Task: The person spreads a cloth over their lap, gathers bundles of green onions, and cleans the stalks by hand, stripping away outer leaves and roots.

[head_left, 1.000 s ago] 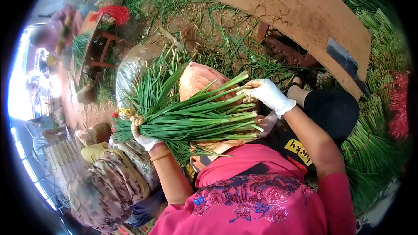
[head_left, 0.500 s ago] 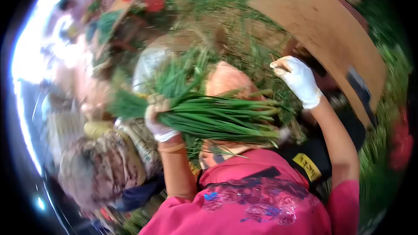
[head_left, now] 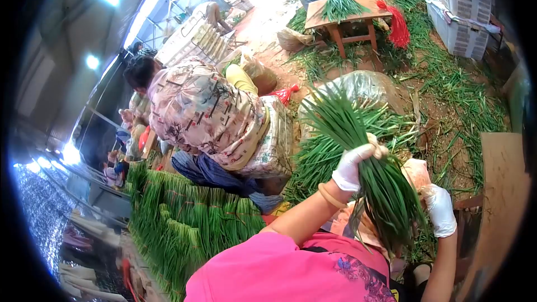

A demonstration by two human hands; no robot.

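In my gloved left hand (head_left: 358, 162) is a bunch of long green stalks (head_left: 387, 198), gripped around its middle. Its leafy tips fan up and to the left, and the other end hangs down over my lap. My gloved right hand (head_left: 439, 208) is beside the lower part of the bunch, at the right; its fingers are partly hidden behind the stalks and an orange cloth (head_left: 415, 172). Behind the bunch, a heap of loose green stalks (head_left: 319, 159) lies near a clear plastic bag (head_left: 366, 85).
Tied green bundles (head_left: 196, 212) stand at the lower left. A person in a patterned jacket (head_left: 204, 112) sits at my left. Ahead are a small wooden table (head_left: 355, 6) with red ties (head_left: 398, 25) and white crates (head_left: 458, 28). A wooden board (head_left: 500, 190) is at the right.
The view has swung to the left, bringing the tied bundles into sight. The held bunch has turned from level to steeply tilted, and my right hand has come back beside it.
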